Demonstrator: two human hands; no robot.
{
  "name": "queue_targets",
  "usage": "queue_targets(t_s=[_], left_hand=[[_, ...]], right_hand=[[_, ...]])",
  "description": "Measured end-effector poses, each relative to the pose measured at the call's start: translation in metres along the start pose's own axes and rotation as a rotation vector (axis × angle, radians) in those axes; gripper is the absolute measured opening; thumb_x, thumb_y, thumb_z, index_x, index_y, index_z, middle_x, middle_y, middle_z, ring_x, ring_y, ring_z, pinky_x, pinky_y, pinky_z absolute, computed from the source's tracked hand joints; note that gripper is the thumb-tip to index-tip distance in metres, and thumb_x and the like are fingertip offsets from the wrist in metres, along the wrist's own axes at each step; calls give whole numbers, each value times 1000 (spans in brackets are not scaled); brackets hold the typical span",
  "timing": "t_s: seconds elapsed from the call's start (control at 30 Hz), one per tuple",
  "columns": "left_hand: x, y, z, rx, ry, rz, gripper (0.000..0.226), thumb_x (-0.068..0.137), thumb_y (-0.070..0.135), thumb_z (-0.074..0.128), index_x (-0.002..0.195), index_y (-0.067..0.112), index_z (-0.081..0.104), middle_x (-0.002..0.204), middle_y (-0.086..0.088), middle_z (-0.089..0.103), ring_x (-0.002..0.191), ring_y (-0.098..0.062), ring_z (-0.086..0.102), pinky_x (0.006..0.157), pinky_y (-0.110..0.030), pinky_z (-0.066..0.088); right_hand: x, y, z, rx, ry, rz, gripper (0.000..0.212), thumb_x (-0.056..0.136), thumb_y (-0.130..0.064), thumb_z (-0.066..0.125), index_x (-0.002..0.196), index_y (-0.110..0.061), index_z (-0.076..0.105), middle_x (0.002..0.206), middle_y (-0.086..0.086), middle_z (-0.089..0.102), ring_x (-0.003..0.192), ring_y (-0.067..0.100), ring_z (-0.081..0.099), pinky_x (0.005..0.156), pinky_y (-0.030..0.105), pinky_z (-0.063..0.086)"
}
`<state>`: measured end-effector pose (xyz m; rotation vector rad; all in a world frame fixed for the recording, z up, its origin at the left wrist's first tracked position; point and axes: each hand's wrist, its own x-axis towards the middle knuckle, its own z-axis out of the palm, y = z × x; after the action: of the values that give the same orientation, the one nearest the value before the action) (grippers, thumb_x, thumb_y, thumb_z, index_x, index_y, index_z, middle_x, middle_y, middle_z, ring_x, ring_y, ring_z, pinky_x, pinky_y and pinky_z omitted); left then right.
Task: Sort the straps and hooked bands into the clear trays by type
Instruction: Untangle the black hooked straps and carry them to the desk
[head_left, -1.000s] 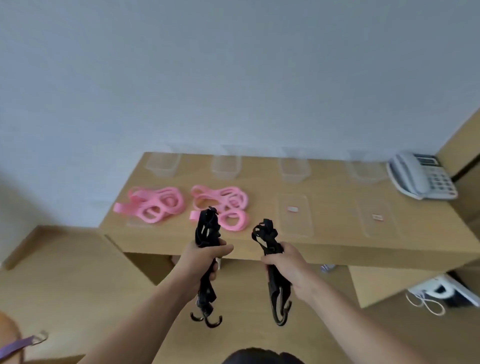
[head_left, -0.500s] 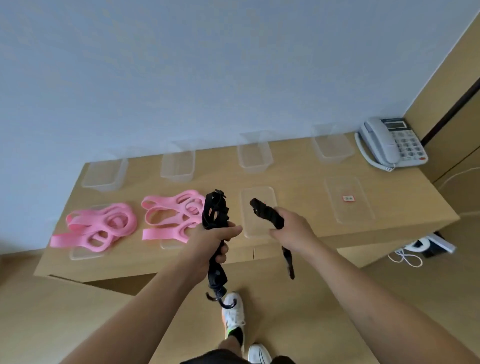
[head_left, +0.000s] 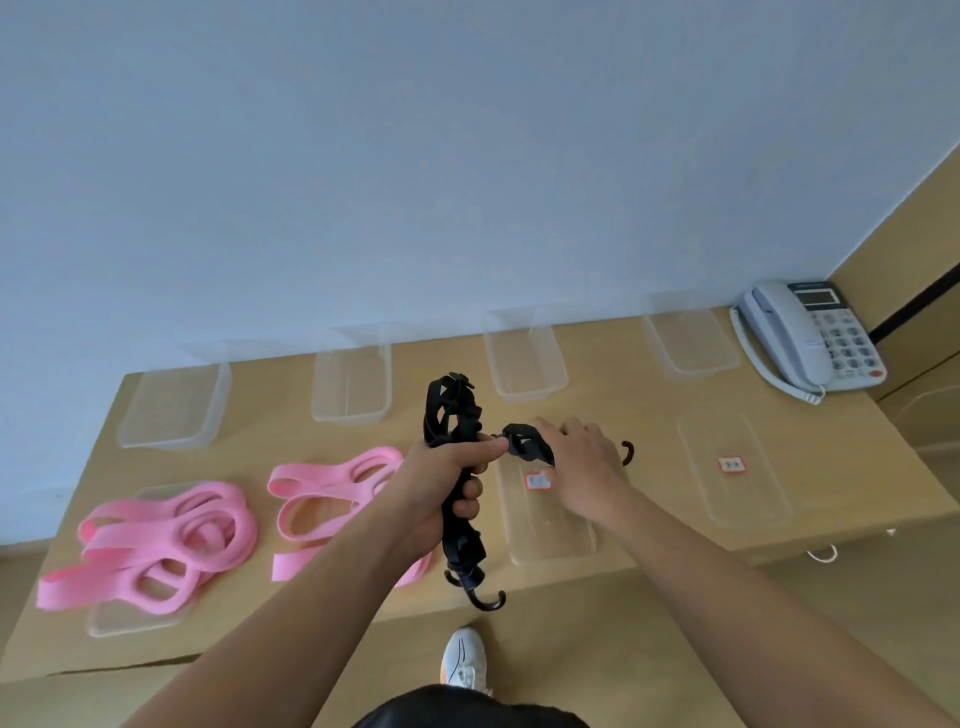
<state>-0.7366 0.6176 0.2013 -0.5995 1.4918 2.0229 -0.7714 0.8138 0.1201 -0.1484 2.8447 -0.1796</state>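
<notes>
While your right hand (head_left: 582, 467) grips the right bundle (head_left: 519, 431) of black hooked band low over the labelled tray (head_left: 550, 525), mind how that bundle lies. It runs crosswise, with its looped end sticking out to the left almost against your left thumb and one hook (head_left: 627, 453) showing past the right side of the hand. That tray's long axis runs away from you, so the bundle sits across it. I judge you will want to turn your wrist before letting go, or the hook may hang over the rim. Whether the bundle already touches the tray I cannot tell. Your left hand (head_left: 447, 483) is closed tight round the middle of the left bundle (head_left: 457, 426), held upright just left of the same tray, with its hooks (head_left: 485, 600) dangling near the front edge of the table (head_left: 613, 400). The right hand is the nearer one to the tray, and the pink straps (head_left: 156, 540) lie farther left.
</notes>
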Motion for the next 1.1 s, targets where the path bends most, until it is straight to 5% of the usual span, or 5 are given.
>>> queue_targets(t_s=[0.17,0.3,0.67,0.93,1.1], left_hand=[[27,14,-6,-167,-57,-64,16,89,7,74,92,12,59,66,3,42,46,-7,33,36,-17,23],[44,22,-1,-322,-78,-44,19,90,7,72,92,13,54,64,3,40,46,-7,33,36,-17,24],[60,-8,-16,-34,-31,-53,43,81,34,84,118,14,71,104,-1,79,102,-23,72,93,-48,60],[71,-54,2,452,235,-304,50,88,54,75,106,7,68,94,-13,76,58,-25,71,44,-24,47],[61,-66,8,1117,430,-105,50,88,71,53,82,22,61,74,-3,72,58,-20,71,54,-27,53]], right_hand=[[-16,-26,-12,607,144,-56,50,91,-35,67,138,-27,53,134,-5,56,128,16,49,106,32,41],[-44,-52,-26,1351,-427,-53,50,87,-49,71,126,-19,60,103,-15,71,98,-1,64,84,18,49],[-33,14,-18,483,-153,-13,13,82,-28,70,92,-21,66,81,-11,65,77,10,62,70,31,52],[-6,59,-7,15,-109,-123,58,86,-39,74,137,-23,50,127,1,55,118,23,49,97,36,47],[-14,65,6,103,-16,-209,88,76,-45,81,148,-20,38,149,10,37,141,29,31,115,42,35]])
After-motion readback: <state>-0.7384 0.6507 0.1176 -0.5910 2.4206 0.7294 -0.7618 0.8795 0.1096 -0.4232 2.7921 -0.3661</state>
